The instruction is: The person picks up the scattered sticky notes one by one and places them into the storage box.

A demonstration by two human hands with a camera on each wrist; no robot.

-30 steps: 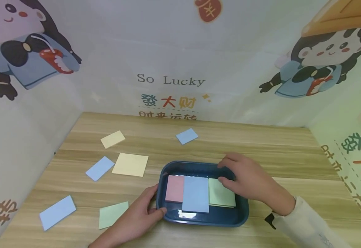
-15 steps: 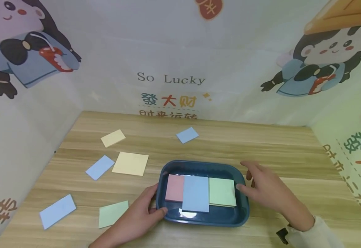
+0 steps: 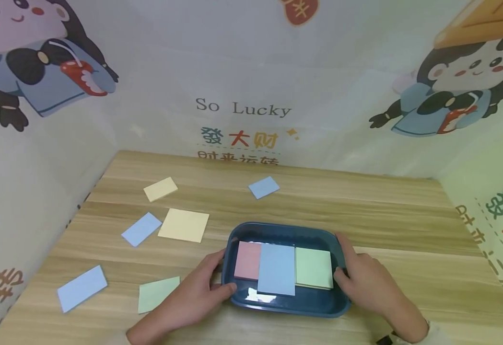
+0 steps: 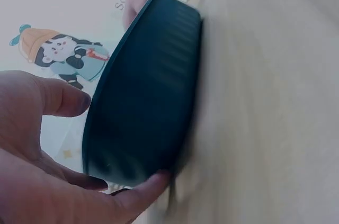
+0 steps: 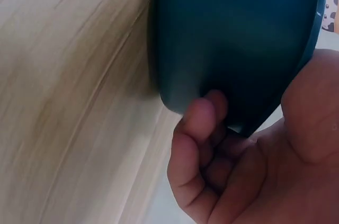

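A dark blue plastic tray [image 3: 292,309] has a person's hands at its two ends. Inside lie a pink note pad [image 3: 247,261], a blue note pad [image 3: 276,270] and a green note pad [image 3: 313,268], side by side. My left hand [image 3: 197,294] grips the left end, thumb at the rim; the left wrist view shows its fingers against the tray's outer wall [image 4: 143,86]. At the right end my right hand [image 3: 369,282] holds the rim, its thumb on the inner side. Its curled fingers [image 5: 198,118] touch the outside wall in the right wrist view.
Loose on the wooden table [image 3: 406,215] are a green pad [image 3: 156,292] by the left forearm, several blue pads, among them one at the back [image 3: 264,187], a large yellow pad [image 3: 184,225] and a small yellow pad [image 3: 160,189]. Printed cloth walls [image 3: 320,96] enclose the table.
My right hand has left the green pad inside the tray, moved out to the right, and taken hold of the tray's right end. The left hand keeps its grip.
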